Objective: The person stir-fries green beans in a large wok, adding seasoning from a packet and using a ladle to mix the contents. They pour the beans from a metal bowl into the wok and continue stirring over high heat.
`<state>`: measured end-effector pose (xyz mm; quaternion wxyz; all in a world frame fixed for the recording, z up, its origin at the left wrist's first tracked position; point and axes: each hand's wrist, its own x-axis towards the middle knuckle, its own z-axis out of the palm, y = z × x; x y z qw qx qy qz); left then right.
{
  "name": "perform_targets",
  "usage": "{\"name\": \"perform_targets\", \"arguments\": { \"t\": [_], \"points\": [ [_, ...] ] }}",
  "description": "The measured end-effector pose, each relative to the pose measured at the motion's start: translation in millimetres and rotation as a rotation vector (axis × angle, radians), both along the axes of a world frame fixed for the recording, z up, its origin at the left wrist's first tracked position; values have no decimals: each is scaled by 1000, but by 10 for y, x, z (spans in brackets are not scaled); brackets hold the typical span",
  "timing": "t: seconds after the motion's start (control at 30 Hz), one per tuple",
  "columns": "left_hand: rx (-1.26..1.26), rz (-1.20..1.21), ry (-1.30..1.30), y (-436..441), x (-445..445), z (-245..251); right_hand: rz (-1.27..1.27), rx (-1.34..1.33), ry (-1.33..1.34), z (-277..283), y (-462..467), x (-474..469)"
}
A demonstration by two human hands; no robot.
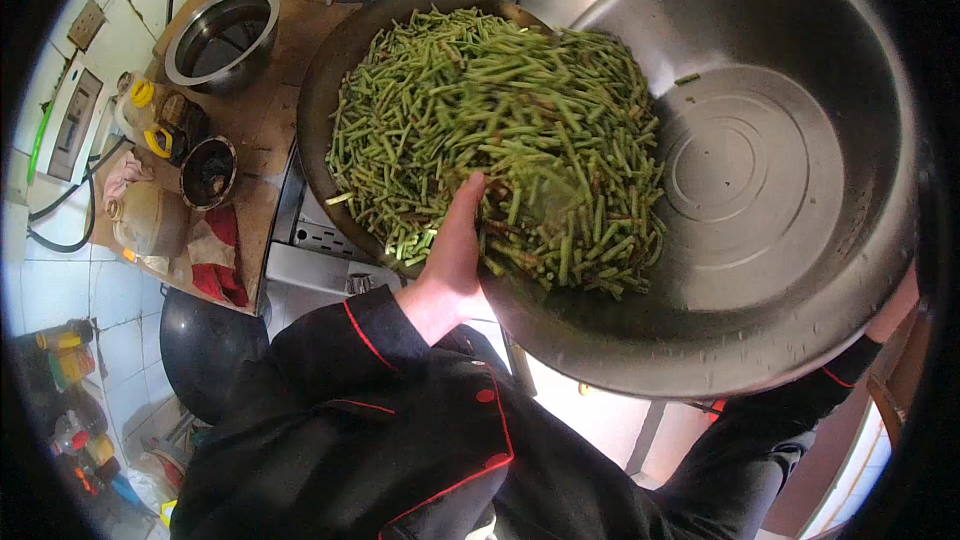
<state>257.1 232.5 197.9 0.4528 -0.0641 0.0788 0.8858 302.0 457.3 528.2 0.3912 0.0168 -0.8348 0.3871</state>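
A large stainless-steel basin [750,187] is tilted towards a wide wok [319,135]. Cut green vegetable stalks [570,135], mixed with brownish bits, lie in a blurred heap across the basin's lower side, and more of them fill the wok. My left hand [454,262] grips the basin's near left edge, thumb up against the stalks and fingers hidden under the rim. At the basin's far right side, my right hand [896,307] supports it from outside; only a sliver by the wrist shows. One stray piece of stalk [687,79] clings to the basin's bare inner wall.
Left of the wok, a cardboard-covered counter [259,116] carries a steel pot [184,64] of dark liquid, a yellow-capped oil jug [161,116], a small dark bowl [208,172], a plastic jug [150,217] and a red cloth [221,262]. Below hangs or leans a black round pan [210,352].
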Motion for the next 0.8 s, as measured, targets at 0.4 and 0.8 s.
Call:
{"name": "perform_targets", "arguments": {
  "t": [0.4, 0.8],
  "points": [
    [-77, -130, -206, 291, -1, -310, -118, -251, -143, -1, 328, -203],
    [-201, -67, -18, 529, 94, -109, -17, -205, -299, 241, 840, -72]
  ]
}}
